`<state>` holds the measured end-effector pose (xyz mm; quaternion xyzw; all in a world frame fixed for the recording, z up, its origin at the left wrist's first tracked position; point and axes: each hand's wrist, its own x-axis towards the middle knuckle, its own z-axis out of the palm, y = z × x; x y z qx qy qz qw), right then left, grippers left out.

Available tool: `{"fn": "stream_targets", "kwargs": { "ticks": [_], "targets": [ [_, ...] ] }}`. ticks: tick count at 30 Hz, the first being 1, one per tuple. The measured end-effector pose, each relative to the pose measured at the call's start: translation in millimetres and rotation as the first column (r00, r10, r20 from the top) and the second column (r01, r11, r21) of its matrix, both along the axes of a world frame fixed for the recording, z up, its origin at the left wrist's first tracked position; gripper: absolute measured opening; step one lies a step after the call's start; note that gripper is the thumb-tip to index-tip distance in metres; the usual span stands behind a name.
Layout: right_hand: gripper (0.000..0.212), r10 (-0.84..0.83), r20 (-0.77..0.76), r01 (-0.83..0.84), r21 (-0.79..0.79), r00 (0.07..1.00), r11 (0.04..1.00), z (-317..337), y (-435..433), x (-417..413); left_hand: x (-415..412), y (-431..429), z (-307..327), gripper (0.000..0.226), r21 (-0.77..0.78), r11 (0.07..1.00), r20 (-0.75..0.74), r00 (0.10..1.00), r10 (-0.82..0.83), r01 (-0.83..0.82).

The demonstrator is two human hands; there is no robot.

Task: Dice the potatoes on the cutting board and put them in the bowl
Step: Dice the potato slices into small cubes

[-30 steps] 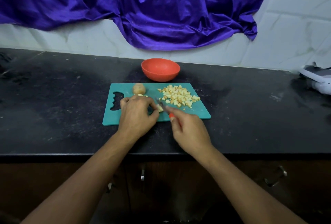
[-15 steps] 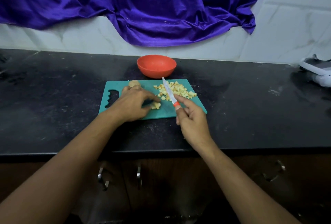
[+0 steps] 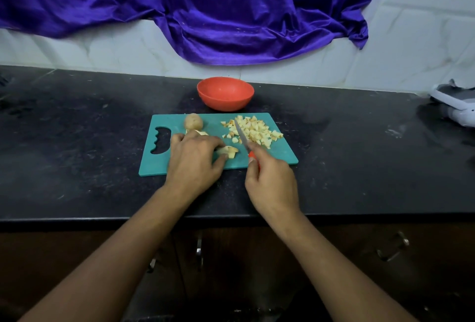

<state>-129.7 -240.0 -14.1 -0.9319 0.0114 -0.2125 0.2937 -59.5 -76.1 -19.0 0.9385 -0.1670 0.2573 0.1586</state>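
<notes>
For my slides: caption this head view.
Left hand steadies a potato piece on the cutting board; right hand grips the knife.

The draped purple cloth [image 3: 231,13] shines like satin, the rectangular teal cutting board [image 3: 159,164] and the round orange bowl [image 3: 226,101] look like smooth matt plastic, and the black speckled countertop [image 3: 77,141] looks like polished stone.

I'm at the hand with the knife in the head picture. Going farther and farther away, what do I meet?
right hand gripping the knife → pile of diced potato → orange bowl → purple cloth
</notes>
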Motion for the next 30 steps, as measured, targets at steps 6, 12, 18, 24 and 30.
{"fn": "stream_targets", "kwargs": {
  "ticks": [6,12,18,24,30],
  "targets": [
    [0.048,-0.043,-0.080,0.020,-0.261,0.996,0.965,4.5,9.4,-0.2,-0.6,-0.9,-0.5,0.031,-0.017,1.000,-0.004,1.000,-0.017,0.017],
    [0.048,0.033,-0.065,-0.052,-0.325,0.997,0.944,3.0,10.9,-1.0,-1.4,-1.3,-0.7,0.024,-0.007,1.000,0.000,1.000,-0.019,0.019],
    [0.046,0.054,-0.037,-0.061,-0.221,0.998,0.973,2.2,8.9,-0.6,-1.8,-3.1,0.2,0.022,0.013,1.000,-0.009,1.000,-0.013,0.013],
    [0.044,0.002,-0.001,-0.002,-0.072,1.000,0.997,2.1,5.6,-0.9,-0.8,-4.7,1.5,0.023,0.028,1.000,-0.030,1.000,0.007,-0.007],
    [0.046,0.019,-0.039,-0.025,-0.151,0.999,0.988,1.6,7.6,-0.1,1.2,-4.2,0.7,0.024,-0.030,0.999,-0.030,0.999,0.022,-0.023]
  ]
}}
